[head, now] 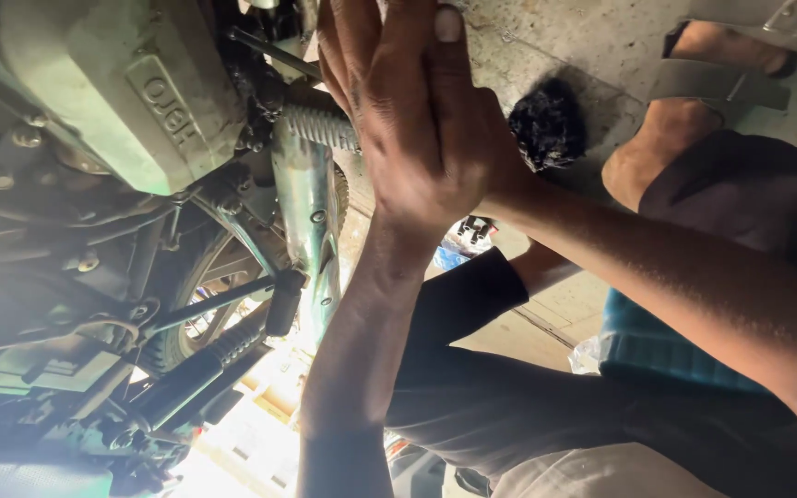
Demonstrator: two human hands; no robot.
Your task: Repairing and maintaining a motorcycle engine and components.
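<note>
Both hands (417, 120) stacked, pressing beside ribbed footpeg (320, 126).

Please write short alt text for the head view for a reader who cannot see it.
Two bare hands press together, one over the other, beside a motorcycle engine and its ribbed footpeg. A sandalled foot rests on the concrete floor.

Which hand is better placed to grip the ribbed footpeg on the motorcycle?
Left, probably: the left hand lies right beside the ribbed footpeg, while the right hand rests over its back, on the far side from the peg.
</note>
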